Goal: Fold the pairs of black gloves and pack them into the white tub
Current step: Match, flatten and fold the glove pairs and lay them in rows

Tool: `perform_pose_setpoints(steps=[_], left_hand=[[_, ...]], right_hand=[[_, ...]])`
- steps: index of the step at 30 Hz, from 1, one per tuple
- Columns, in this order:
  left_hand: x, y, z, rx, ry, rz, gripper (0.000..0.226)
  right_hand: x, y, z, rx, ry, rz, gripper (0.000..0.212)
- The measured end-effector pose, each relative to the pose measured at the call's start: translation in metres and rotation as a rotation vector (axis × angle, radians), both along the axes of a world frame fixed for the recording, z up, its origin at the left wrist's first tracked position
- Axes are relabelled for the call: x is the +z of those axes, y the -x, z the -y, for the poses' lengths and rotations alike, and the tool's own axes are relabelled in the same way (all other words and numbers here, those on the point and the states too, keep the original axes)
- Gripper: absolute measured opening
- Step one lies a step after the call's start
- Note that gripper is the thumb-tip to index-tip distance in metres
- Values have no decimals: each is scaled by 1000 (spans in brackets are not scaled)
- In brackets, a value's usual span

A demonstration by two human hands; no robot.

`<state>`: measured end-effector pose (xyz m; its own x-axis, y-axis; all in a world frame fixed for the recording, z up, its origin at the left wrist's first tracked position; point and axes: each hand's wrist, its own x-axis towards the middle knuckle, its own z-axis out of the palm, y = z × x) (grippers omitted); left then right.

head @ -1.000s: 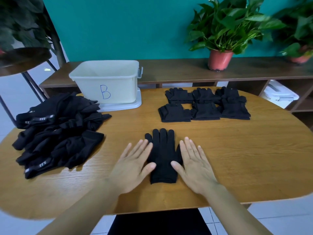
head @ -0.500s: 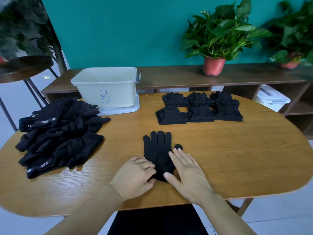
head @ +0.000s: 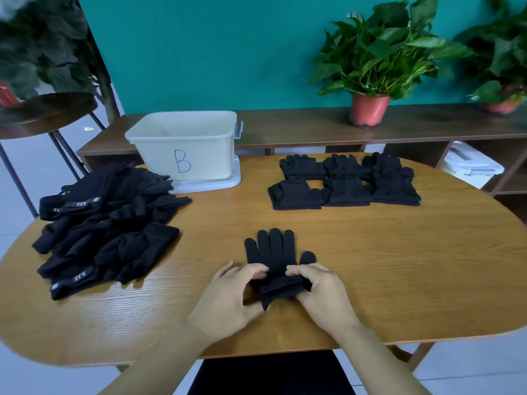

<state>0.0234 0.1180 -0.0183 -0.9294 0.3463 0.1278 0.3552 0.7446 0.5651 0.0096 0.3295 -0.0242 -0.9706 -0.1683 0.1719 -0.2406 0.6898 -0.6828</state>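
A black glove pair (head: 272,253) lies flat on the wooden table (head: 385,275) in front of me, fingers pointing away. My left hand (head: 231,297) and my right hand (head: 322,295) pinch its cuff end from either side and have lifted and rolled it over toward the fingers. A heap of unfolded black gloves (head: 105,229) lies at the left. Several folded pairs (head: 345,181) sit in two rows at the back right. The white tub (head: 185,146), marked B, stands on its lid at the back left, and no gloves show inside.
Behind the table runs a low wooden shelf (head: 313,124) with potted plants (head: 370,67). A white bin (head: 470,166) sits under the shelf at the right. A dark round stool (head: 42,112) stands at the far left.
Both hands went from lying flat beside the glove pair to gripping its cuff end and folding it up toward the fingers.
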Motion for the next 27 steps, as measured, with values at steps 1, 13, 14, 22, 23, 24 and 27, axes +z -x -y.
perform_pose_setpoints(steps=[1, 13, 14, 22, 23, 24, 27], left_hand=[[-3, 6, -1, 55, -129, 16, 48], [-3, 30, -28, 542, 60, -105, 40], [-3, 32, -29, 552, 94, -118, 38], [-10, 29, -25, 420, 175, -354, 35], [-11, 29, -24, 346, 171, -405, 39], [-10, 29, -24, 242, 194, -429, 45], [-7, 31, -27, -27, 374, -318, 64]], right_hand=[[1, 3, 1, -25, 31, 31, 30], [2, 24, 24, -281, -161, -29, 44], [0, 25, 25, -281, -172, -66, 42], [-6, 22, 16, -221, -374, -405, 49], [-6, 22, 17, -187, -414, -421, 51], [-6, 22, 19, -126, -472, -418, 52], [-4, 21, 26, 116, -665, -222, 67]])
